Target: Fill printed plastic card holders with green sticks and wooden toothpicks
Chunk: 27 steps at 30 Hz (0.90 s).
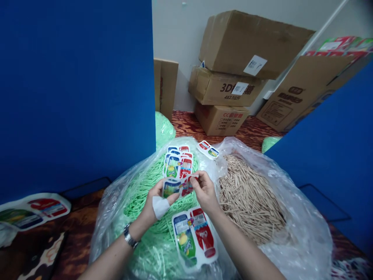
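Note:
Both hands hold one flat bottle-shaped pouch point(171, 187) printed in blue and red, above a clear plastic bag of thin green sticks point(136, 192). My left hand point(154, 200), with a white wrap around the thumb base, grips the pouch's left side. At its upper right edge, my right hand point(206, 190) pinches the pouch between thumb and fingers. Just beyond lies an overlapping pile of similar Sprite and Cola pouches point(178, 166). A larger-looking pouch point(195, 238) rests nearer me on the bag. Whether the held pouch contains anything, I cannot tell.
To the right, another clear bag holds thin brown sticks point(247, 198); a single pouch point(208, 150) lies between the bags. Stacked cardboard boxes point(233, 87) stand behind. Blue panels point(75, 85) flank both sides. More pouches point(37, 210) lie at far left.

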Each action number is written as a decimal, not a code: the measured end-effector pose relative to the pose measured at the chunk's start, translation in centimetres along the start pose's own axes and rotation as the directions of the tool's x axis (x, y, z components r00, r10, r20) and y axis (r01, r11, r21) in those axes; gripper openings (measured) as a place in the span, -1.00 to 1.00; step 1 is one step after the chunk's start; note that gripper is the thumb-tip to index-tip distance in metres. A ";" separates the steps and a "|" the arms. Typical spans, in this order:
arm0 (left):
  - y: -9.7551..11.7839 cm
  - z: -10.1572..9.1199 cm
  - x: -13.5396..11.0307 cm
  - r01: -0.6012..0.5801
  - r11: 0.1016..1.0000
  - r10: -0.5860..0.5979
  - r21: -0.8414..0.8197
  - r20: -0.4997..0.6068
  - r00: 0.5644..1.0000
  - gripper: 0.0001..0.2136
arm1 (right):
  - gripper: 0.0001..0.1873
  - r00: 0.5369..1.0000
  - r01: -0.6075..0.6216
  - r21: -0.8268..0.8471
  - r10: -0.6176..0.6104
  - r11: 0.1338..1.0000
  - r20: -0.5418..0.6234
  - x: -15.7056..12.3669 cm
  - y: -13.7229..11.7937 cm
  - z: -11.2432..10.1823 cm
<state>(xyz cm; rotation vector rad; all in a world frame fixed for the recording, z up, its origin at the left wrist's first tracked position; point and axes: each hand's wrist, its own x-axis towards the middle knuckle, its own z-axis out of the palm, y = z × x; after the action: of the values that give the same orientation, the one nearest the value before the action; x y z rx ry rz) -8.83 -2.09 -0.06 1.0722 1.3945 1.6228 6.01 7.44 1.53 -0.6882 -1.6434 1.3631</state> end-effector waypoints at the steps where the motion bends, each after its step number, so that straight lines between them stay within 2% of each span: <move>1: 0.0 0.1 0.1 0.019 1.000 -0.019 0.017 0.010 1.000 -0.67 | -0.87 1.000 0.003 0.002 -0.003 1.000 -0.009 -0.1 0.1 0.1; 3: -0.1 0.1 0.3 0.049 0.997 -0.051 0.052 0.021 0.998 -0.76 | -0.87 1.000 0.007 -0.005 -0.007 1.000 -0.005 -0.2 0.3 0.1; 7: 0.0 -0.2 0.0 0.056 0.996 -0.061 0.073 0.073 0.995 -0.74 | -0.84 1.000 -0.009 0.017 0.009 1.000 0.009 -0.6 0.1 -0.1; 10: 0.2 -0.5 -1.2 0.074 0.984 -0.097 0.161 0.142 0.985 -0.82 | -0.74 0.974 -0.095 0.095 0.073 0.991 0.216 -0.4 0.1 -0.5; 12: 0.5 -0.8 -2.5 0.042 0.960 -0.095 0.277 0.180 0.979 -0.84 | -0.59 0.946 -0.157 0.096 0.122 0.983 0.299 0.2 0.4 -0.7; 13: 0.7 -0.9 -3.1 0.001 0.943 -0.075 0.331 0.210 0.975 -0.85 | -0.57 0.945 -0.150 0.043 0.130 0.988 0.300 0.8 0.7 -0.7; 15: 1.2 -1.0 -4.3 -0.098 0.911 -0.023 0.402 0.287 0.958 -0.87 | -0.65 0.954 -0.030 -0.176 0.081 0.984 0.290 2.0 1.4 -0.3; 17: 1.7 -1.1 -5.2 -0.164 0.892 0.003 0.422 0.356 0.934 -0.90 | -0.79 0.927 0.184 -0.424 -0.013 0.887 0.376 3.0 2.2 0.5; 19: 2.3 -1.2 -5.9 -0.196 0.890 0.018 0.413 0.396 0.918 -0.92 | -0.87 0.844 0.394 -0.588 -0.024 0.706 0.536 3.6 2.9 1.7; 21: 2.7 -1.3 -6.3 -0.216 0.887 0.032 0.408 0.413 0.910 -0.93 | -0.88 0.753 0.539 -0.685 0.084 0.490 0.652 3.6 3.4 3.2; 23: 2.8 -1.5 -6.5 -0.226 0.882 0.048 0.414 0.398 0.916 -0.93 | -0.86 0.702 0.612 -0.723 0.200 0.321 0.684 3.3 3.6 4.5; 24: 2.7 -1.6 -6.5 -0.222 0.879 0.052 0.422 0.379 0.924 -0.94 | -0.85 0.693 0.625 -0.729 0.233 0.279 0.683 3.1 3.7 5.1; 27: 2.5 -2.0 -6.3 -0.199 0.868 0.063 0.455 0.296 0.953 -0.92 | -0.79 0.679 0.633 -0.729 0.265 0.260 0.684 2.9 3.6 5.7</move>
<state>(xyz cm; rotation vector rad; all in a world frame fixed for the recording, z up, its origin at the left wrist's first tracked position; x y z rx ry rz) -8.29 -8.94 1.42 1.6461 1.6014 1.1741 -0.79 8.05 -1.30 -0.5047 -3.1766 0.1204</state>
